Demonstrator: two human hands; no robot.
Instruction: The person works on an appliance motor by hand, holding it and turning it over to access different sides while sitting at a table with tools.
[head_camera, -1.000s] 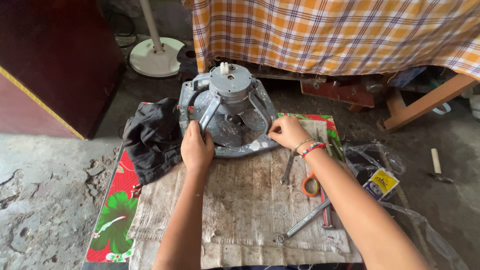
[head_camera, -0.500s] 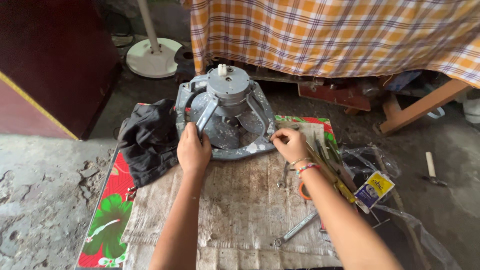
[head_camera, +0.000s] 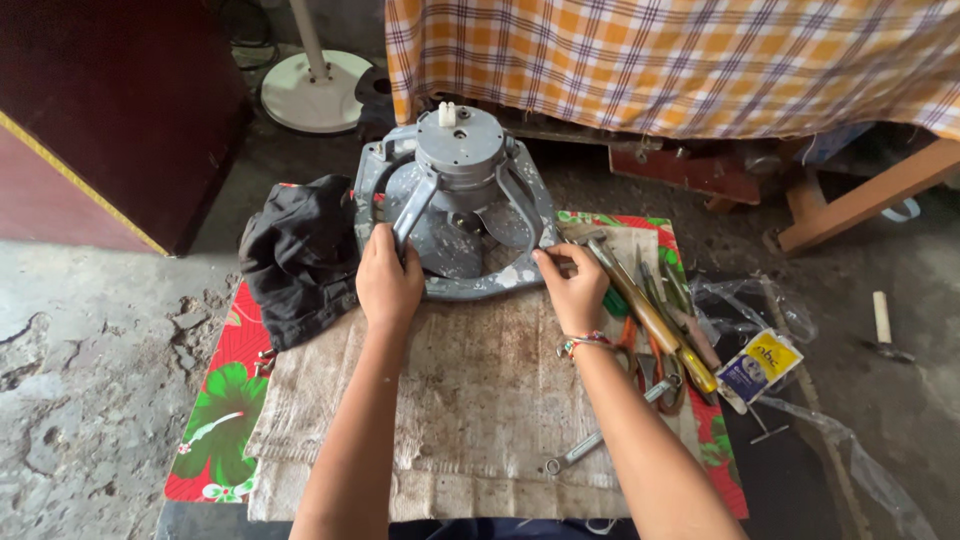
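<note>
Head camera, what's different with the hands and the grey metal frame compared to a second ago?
The right hand slid a little down the rim of the grey metal frame towards the person, fingertips still on it. The left hand kept its grip on the frame's front strut. Frame, black cloth and tools stayed put.

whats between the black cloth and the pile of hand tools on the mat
In the head view, the grey metal fan motor frame sits between the crumpled black cloth and the hand tools, with the left hand and right hand on its rim.
</note>
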